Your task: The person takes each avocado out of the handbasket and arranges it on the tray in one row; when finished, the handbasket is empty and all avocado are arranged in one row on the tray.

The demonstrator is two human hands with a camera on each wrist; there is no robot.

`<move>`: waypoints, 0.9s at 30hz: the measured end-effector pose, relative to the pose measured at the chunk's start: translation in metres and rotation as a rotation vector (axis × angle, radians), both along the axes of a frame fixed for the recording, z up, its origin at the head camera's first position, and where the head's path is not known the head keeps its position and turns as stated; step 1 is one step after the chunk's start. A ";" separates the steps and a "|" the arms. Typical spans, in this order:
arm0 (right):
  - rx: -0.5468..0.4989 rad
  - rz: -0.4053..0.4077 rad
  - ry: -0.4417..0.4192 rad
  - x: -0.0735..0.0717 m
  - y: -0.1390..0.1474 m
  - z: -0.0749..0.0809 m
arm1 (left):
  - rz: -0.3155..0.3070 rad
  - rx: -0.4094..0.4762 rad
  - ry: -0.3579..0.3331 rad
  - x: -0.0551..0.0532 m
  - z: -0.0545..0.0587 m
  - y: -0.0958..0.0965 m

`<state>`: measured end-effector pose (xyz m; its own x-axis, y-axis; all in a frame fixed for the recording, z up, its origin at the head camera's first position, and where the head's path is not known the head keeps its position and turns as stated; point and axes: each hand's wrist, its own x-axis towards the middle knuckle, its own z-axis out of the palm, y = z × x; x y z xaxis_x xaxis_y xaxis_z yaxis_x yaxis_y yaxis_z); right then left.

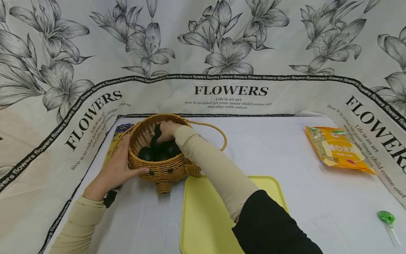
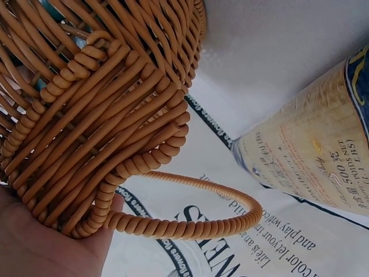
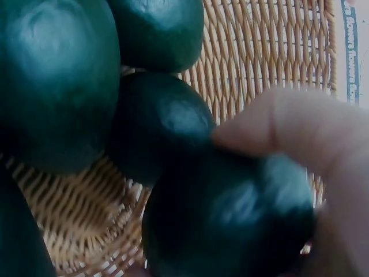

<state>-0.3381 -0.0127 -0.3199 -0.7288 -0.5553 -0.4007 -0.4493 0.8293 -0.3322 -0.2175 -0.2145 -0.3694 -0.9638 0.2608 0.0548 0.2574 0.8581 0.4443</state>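
Note:
A wicker basket [image 1: 172, 165] with an animal face and stubby feet stands at the left, holding several dark green avocados [image 1: 146, 153]. My left hand [image 1: 117, 169] grips the basket's left side, thumb along the front and fingers up at the rim. In the left wrist view that hand [image 2: 52, 245] lies against a woven ear-like flap [image 2: 98, 138]. Reaching inside, my right hand [image 1: 168, 131] grips one avocado [image 3: 230, 213], its thumb over the top; the other fingers are mostly hidden. More avocados [image 3: 158, 124] lie beside it.
A yellow tray [image 1: 203, 218] lies in front of the basket, partly under my right sleeve. Behind the basket's left side is a pack of spaghetti [image 2: 311, 138]. An orange snack bag [image 1: 340, 150] and a green lollipop [image 1: 387, 217] lie at the right. The basket's handle [image 1: 223, 135] leans out rightward.

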 end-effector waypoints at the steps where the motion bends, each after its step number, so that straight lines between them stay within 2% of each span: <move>1: -0.008 0.001 0.001 0.001 0.000 0.002 | 0.000 0.001 0.002 0.000 0.000 0.000; 5: -0.034 -0.016 -0.006 0.003 0.001 0.010 | -0.001 0.005 0.001 0.000 0.000 0.000; 11: -0.089 0.011 -0.019 0.004 0.009 0.023 | -0.004 0.001 -0.009 0.001 0.001 0.000; 19: -0.178 0.036 0.033 0.014 0.017 0.041 | -0.018 0.018 0.001 0.002 0.002 0.000; 27: -0.279 0.039 0.073 0.029 0.041 0.063 | -0.018 0.035 -0.013 0.003 0.002 0.001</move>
